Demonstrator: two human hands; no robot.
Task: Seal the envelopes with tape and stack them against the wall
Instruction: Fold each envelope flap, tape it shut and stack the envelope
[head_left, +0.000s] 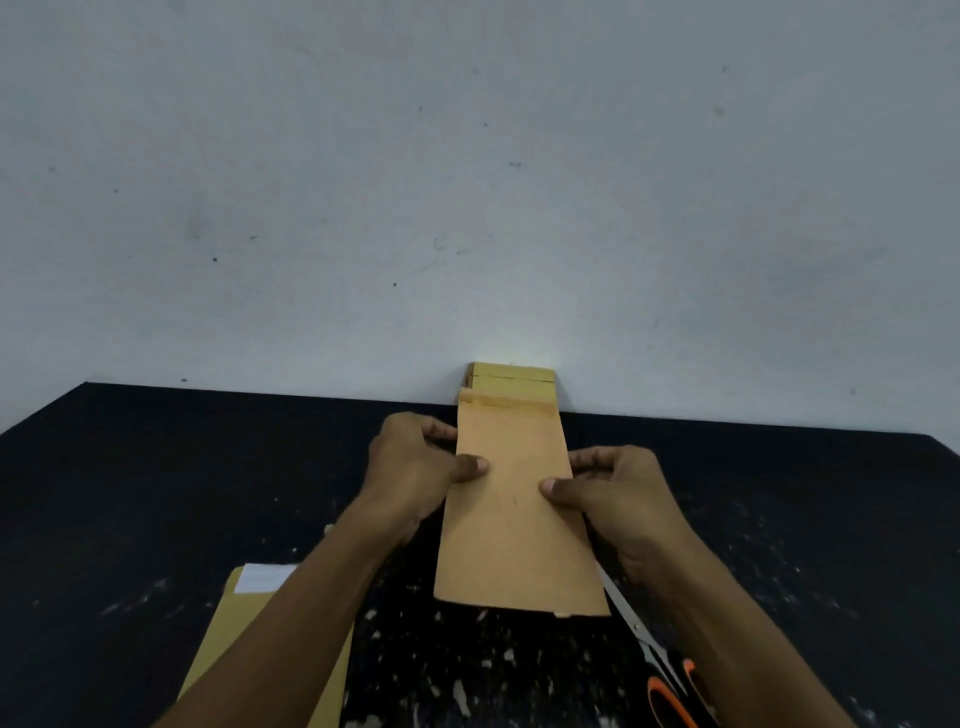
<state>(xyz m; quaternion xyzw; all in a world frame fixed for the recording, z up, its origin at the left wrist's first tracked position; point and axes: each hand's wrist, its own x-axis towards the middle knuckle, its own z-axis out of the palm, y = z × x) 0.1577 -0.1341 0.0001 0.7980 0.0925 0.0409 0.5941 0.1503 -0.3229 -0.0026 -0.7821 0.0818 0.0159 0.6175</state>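
— How many envelopes were there, and where?

— At least four could be counted. One brown envelope was held above the black desk by both hands, its taped flap end pointing to twelve o'clock. Beyond that end, two stacked envelopes leaned against the grey wall. At seven o'clock lay an unsealed pile with white paper showing at its top; how many it held could not be told.

— And the hands?

— The left hand pinched the envelope's nine o'clock edge, thumb on top and fingers curled beneath. The right hand pinched the three o'clock edge likewise.

— Anything else?

— One pair of orange-handled scissors lay at five o'clock, partly under the right forearm.
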